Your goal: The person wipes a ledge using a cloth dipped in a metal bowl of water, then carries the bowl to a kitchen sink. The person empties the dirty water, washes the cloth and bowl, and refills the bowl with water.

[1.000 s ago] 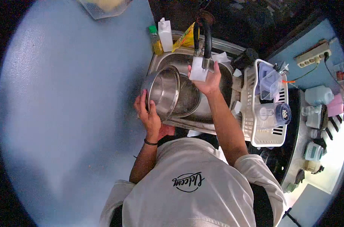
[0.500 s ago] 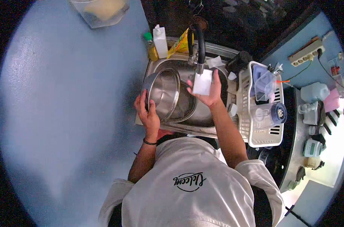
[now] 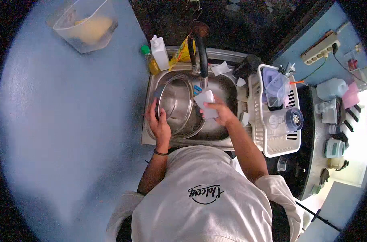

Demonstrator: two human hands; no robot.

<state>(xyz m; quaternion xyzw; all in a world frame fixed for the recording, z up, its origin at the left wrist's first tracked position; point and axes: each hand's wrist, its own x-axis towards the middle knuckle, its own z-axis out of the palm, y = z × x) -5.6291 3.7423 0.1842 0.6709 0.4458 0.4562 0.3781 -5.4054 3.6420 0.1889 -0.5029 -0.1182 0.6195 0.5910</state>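
My left hand grips the rim of a shiny metal bowl, tilted on its side over the left part of the sink. In my right hand is a flat white sponge, pinched between thumb and fingers, close to the bowl's right edge. Beneath the bowl shows the rim of another metal vessel. A small blue object lies behind the sponge, its kind unclear. Just above the sponge hangs the black faucet.
A white dish rack with plastic containers stands right of the sink. Behind the sink are a white bottle, a green-capped bottle and a yellow packet. White pieces lie along the sink's edge. A clear container sits far left.
My right hand has moved down from under the faucet toward the bowl, turning over and closing its fingers on the sponge. My left hand still holds the bowl. The view has shifted slightly.
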